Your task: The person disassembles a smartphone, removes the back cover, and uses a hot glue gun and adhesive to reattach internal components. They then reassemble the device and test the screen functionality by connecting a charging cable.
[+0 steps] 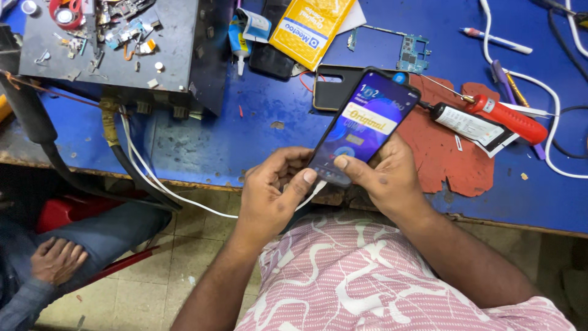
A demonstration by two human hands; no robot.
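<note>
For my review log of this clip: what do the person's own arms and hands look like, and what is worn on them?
Both hands, left hand and right hand, are bare: no gloves, rings or watch visible. Forearms are uncovered. A short-sleeved pink shirt with white squiggle pattern covers the upper arms.

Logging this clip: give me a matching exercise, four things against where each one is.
Things:
1. phone
2. screwdriver
3. circuit board
4. yellow packet

Places:
A. top middle of bench, tilted
B. right of the red mat
C. held in both hands
D. behind the phone, beside the packet

Pairs: 1-C, 2-B, 3-D, 4-A

The left hand and right hand grip the phone's lower end.
</note>
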